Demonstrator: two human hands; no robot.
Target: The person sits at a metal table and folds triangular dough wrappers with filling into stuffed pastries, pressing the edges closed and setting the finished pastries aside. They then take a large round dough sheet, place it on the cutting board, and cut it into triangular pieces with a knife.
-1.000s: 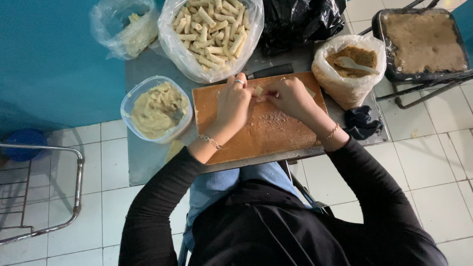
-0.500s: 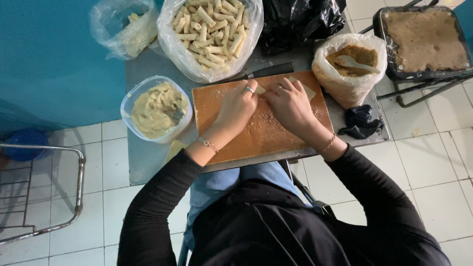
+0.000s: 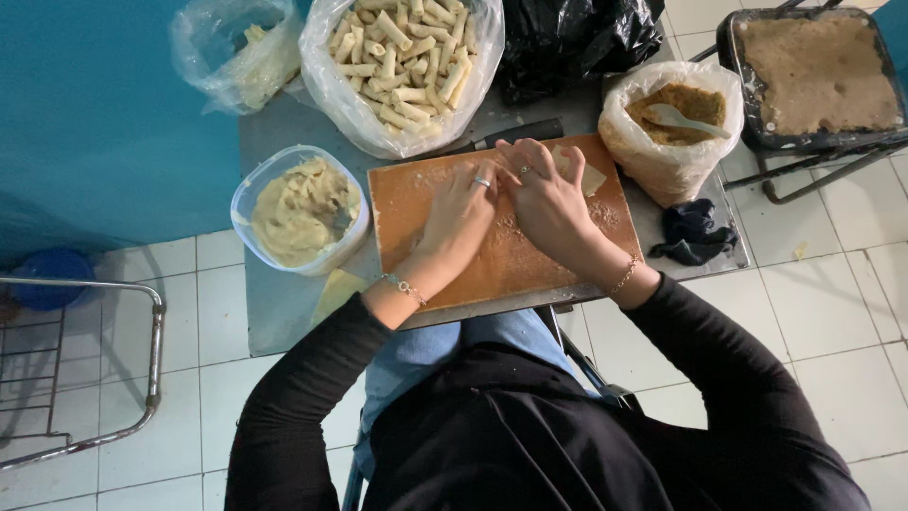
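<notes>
Left hand (image 3: 463,213): palm down, fingers flat and together on the floured brown wooden cutting board (image 3: 416,194), pointing away from the body; a ring on one finger, a bracelet at the wrist; grip open, holding nothing.
Right hand (image 3: 544,194): palm down just beside the left hand, fingers spread over a pale thin dough wrapper (image 3: 588,177); grip pressing on it, not closed.
Dough wrapper: on the board's far right corner, partly under the right fingers.
Forearms: black sleeves, angled inward to meet over the board.
Grey metal counter (image 3: 274,303): carries the board.
Clear plastic tub of pale filling (image 3: 301,206): left of the board.
Clear bag of pale rolled sticks (image 3: 402,57): beyond the board.
Black-handled knife (image 3: 515,132): along the board's far edge.
Bag of brown crumbs with a white spoon (image 3: 673,118): right of the board.
</notes>
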